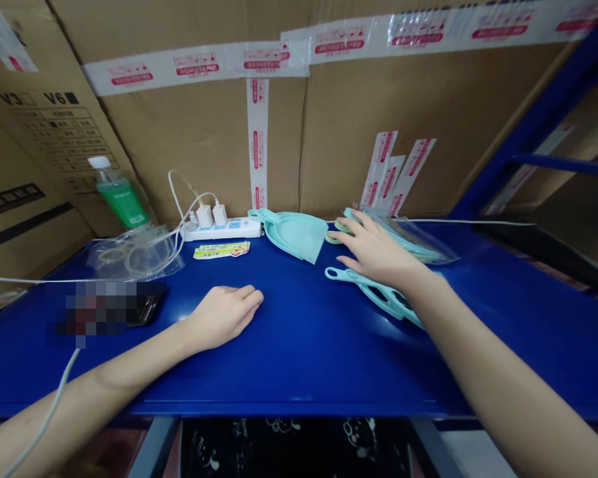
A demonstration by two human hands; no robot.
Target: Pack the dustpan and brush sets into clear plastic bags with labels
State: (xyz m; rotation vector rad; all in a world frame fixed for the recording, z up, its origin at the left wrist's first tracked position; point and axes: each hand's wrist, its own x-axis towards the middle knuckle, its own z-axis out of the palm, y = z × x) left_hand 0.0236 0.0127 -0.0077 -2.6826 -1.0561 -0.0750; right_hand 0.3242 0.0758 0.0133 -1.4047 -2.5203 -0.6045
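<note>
My left hand [228, 315] rests on the blue table with its fingers curled closed, and nothing shows in it. My right hand [381, 252] reaches to the far side, fingers spread over a pale green piece [341, 234] whose full shape is hidden. Beside that hand lies a turquoise item in a clear plastic bag [418, 244]. Whether the fingertips press on the green piece or the bag, I cannot tell. A turquoise dustpan [296, 234] lies left of these fingers. Under my right wrist is a turquoise tool with a looped, slotted handle [373, 292], its far end covered by my forearm.
A white power strip [242, 228] with chargers and cables stands along the cardboard wall [179, 126]. Left of it are a green-labelled bottle [123, 199], a crumpled clear bag [134, 255] and a blurred-out dark device [147, 307]. Yellow packets [222, 250] lie before the strip.
</note>
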